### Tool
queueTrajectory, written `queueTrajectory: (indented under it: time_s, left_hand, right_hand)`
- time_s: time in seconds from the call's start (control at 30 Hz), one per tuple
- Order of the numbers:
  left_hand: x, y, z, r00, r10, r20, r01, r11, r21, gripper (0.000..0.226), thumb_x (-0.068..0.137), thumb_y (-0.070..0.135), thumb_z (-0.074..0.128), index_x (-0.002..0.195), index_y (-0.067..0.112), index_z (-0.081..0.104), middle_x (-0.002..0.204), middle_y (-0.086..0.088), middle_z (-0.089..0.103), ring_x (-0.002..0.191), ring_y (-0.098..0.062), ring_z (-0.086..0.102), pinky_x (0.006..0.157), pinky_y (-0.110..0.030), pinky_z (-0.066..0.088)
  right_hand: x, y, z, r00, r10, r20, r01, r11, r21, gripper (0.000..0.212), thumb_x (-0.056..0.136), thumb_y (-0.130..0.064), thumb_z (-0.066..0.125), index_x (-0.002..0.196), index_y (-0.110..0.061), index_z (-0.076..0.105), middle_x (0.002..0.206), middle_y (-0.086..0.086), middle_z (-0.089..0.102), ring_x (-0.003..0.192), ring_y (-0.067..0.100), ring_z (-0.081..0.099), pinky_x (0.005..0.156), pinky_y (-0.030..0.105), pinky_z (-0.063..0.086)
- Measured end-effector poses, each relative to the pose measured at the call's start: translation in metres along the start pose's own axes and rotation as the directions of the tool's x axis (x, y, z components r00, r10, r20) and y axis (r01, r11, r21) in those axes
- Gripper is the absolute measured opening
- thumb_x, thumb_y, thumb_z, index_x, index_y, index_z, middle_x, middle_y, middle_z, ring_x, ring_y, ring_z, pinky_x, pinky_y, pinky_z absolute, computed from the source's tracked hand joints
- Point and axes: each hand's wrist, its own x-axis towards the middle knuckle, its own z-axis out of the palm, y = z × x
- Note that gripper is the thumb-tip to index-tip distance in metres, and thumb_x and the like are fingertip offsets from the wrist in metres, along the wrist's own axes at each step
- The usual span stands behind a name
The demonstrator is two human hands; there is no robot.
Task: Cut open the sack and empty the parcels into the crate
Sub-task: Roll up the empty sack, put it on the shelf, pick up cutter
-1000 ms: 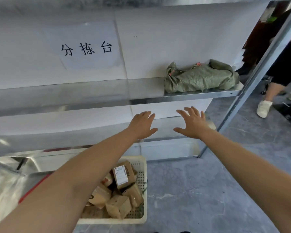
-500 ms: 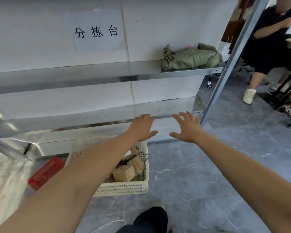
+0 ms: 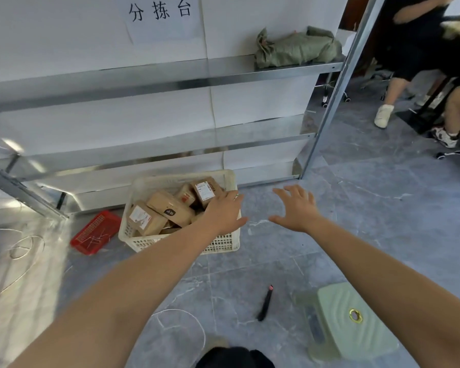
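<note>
Left hand (image 3: 223, 211) and right hand (image 3: 298, 211) hover empty, fingers spread, by the white plastic crate (image 3: 223, 244) holding brown cardboard parcels (image 3: 168, 208), the green woven sack (image 3: 298, 49) seemingly parked aside on the metal shelf (image 3: 144, 85).

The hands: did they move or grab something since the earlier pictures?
Both hands came down from shelf height: the left hand now hovers over the crate's right side, the right hand over the floor beside it. Neither took hold of anything; fingers stay spread. The green sack still lies on the upper shelf, parcels still in the crate.
</note>
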Motion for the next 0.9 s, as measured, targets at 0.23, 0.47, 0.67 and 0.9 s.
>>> queueTrajectory:
  time_s: [0.23, 0.47, 0.67, 0.9]
  left_hand:
    - [-0.039, -0.018, 0.024, 0.997, 0.051, 0.052, -0.053, 0.998, 0.021, 0.062, 0.091, 0.044, 0.045, 0.139, 0.009, 0.027, 0.144, -0.013, 0.034, 0.131, -0.029, 0.035, 0.1, -0.041, 0.036]
    - [-0.059, -0.028, 0.075, 0.982, 0.164, 0.096, -0.17, 0.984, 0.06, 0.065, 0.091, 0.045, 0.044, 0.141, 0.009, 0.025, 0.148, -0.012, 0.028, 0.135, -0.029, 0.03, 0.107, -0.044, 0.032]
    - [-0.067, -0.018, 0.173, 0.971, 0.214, 0.105, -0.219, 0.975, 0.042, 0.066, 0.093, 0.044, 0.043, 0.143, 0.008, 0.021, 0.15, -0.012, 0.024, 0.138, -0.03, 0.026, 0.11, -0.043, 0.029]
    - [-0.023, 0.001, 0.374, 0.962, 0.231, 0.148, -0.236, 0.972, 0.016, 0.067, 0.093, 0.043, 0.043, 0.144, 0.008, 0.017, 0.152, -0.013, 0.019, 0.139, -0.029, 0.022, 0.111, -0.042, 0.024]
  right_hand:
    - [-0.04, -0.029, 0.037, 0.998, 0.062, 0.031, -0.062, 0.998, 0.02, 0.077, 0.083, -0.058, 0.051, 0.145, -0.029, 0.016, 0.153, 0.007, 0.017, 0.143, 0.029, 0.008, 0.116, 0.054, 0.01]
    - [-0.08, -0.049, 0.112, 0.982, 0.185, 0.047, -0.188, 0.98, 0.069, 0.076, 0.083, -0.056, 0.052, 0.145, -0.027, 0.018, 0.151, 0.008, 0.021, 0.143, 0.03, 0.01, 0.116, 0.053, 0.011]
    - [-0.091, -0.035, 0.234, 0.947, 0.301, 0.115, -0.315, 0.94, 0.132, 0.076, 0.08, -0.054, 0.056, 0.144, -0.027, 0.023, 0.15, 0.008, 0.025, 0.141, 0.029, 0.015, 0.115, 0.05, 0.015]
    - [-0.059, 0.014, 0.432, 0.916, 0.343, 0.206, -0.368, 0.925, 0.094, 0.071, 0.082, -0.047, 0.057, 0.14, -0.018, 0.028, 0.145, 0.011, 0.032, 0.139, 0.031, 0.02, 0.114, 0.05, 0.018]
